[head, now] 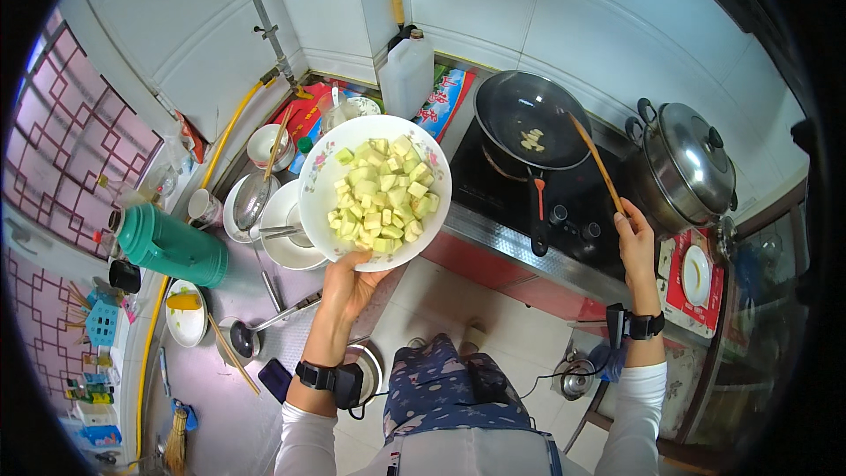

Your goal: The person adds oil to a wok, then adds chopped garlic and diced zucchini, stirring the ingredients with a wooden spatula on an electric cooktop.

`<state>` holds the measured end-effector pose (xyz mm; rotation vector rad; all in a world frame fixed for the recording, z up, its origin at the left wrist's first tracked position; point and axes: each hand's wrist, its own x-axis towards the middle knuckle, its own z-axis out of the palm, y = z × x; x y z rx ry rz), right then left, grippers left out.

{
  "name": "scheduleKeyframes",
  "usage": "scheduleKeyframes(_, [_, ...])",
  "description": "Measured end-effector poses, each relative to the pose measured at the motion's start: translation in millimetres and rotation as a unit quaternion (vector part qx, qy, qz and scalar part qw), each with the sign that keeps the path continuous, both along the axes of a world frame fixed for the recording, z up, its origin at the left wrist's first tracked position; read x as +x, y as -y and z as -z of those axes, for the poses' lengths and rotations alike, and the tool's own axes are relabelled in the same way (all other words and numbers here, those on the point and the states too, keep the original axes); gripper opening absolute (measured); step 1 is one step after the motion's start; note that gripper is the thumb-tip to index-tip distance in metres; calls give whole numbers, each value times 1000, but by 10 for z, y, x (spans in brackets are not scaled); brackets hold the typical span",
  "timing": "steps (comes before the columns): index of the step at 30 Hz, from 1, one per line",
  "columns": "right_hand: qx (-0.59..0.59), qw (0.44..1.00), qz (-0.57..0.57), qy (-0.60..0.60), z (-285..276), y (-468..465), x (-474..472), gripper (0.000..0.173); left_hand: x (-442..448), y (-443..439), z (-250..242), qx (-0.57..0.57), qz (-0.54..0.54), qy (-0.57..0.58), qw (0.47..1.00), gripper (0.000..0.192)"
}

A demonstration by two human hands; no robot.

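Observation:
My left hand [357, 284] grips the near rim of a white floral bowl [317, 211], thumb on the inside. Pale green diced vegetable [383, 192] fills much of the bowl, which I hold above the counter's edge. My right hand [636, 238] is closed around the handle of a wooden spatula [598, 162]. The spatula's far end reaches into a dark wok [509, 109] on the black cooktop [476, 172]. Several pale slices, perhaps garlic, [532, 140] lie in the bottom of the wok. Its black handle [538, 231] points toward me.
A lidded steel pot [687, 165] stands right of the wok. On the left counter are a green thermos [172, 244], white bowls [281, 254], a mesh strainer [252, 201], a ladle [284, 314] and a phone [275, 380]. A plastic jug [408, 76] stands in the corner.

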<state>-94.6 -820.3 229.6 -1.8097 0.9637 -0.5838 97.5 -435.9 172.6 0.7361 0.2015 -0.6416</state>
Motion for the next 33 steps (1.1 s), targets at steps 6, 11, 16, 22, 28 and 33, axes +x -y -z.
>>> scheduleKeyframes(6, [13, 999, -39, 2, 107, 243, 233, 38, -41, -12, -8, -34, -10, 11, 999, 54])
scheduleKeyframes(11, [23, 999, -44, 11, 219, 405, 375, 39, -34, 46, 30, 42, -19, 21, 999, 52])
scheduleKeyframes(16, [46, 996, -61, 36, 230, 540, 410, 40, -10, 122, 56, 59, -24, 1, 998, 54])
scheduleKeyframes(22, [93, 993, -60, 29, 182, 586, 411, 39, -10, 174, 134, 82, -21, 1, 996, 54])
scheduleKeyframes(28, [88, 993, -70, 25, 215, 601, 445, 40, -12, 207, 145, 85, -24, -8, 996, 54])
scheduleKeyframes(33, [78, 995, -63, 10, 238, 612, 444, 40, 81, 297, 60, 109, -6, 22, 994, 52])
